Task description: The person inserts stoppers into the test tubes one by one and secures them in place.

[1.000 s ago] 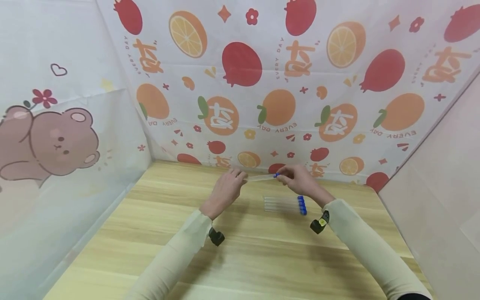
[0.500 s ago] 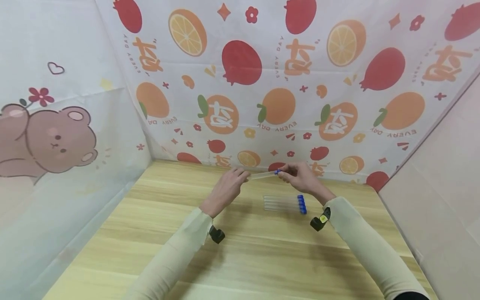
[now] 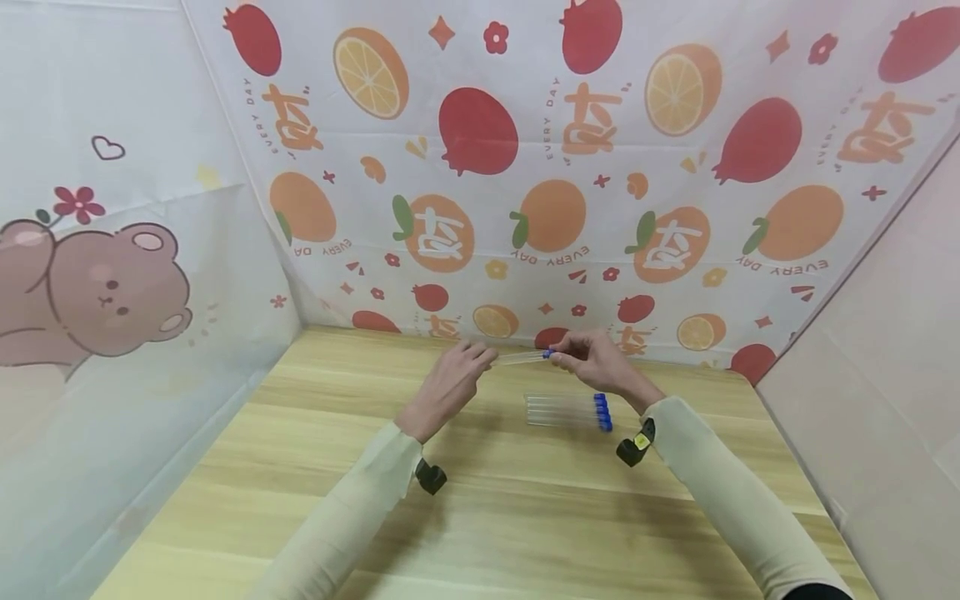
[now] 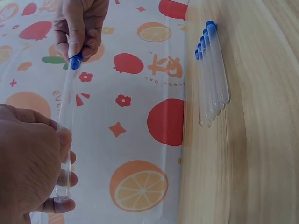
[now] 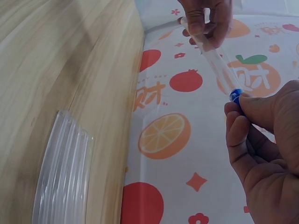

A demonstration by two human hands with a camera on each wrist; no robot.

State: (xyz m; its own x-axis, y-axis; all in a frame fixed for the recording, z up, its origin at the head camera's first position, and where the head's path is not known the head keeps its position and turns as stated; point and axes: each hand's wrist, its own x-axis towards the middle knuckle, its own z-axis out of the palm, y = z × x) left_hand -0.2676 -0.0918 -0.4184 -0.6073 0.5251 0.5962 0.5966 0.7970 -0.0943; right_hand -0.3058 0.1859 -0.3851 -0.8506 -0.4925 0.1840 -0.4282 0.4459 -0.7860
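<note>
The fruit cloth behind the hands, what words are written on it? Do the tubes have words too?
"EVERY DAY": printed upside down under the oranges on the backdrop cloth.
Big white sign on the oranges: one stylised character, not readable.
Held test tube and test tubes on the table: no writing visible.

You hold a clear plastic test tube with a blue cap (image 3: 522,357) level above the table, your left hand (image 3: 448,385) pinching its rounded closed end and your right hand (image 3: 592,363) gripping the cap.
</note>
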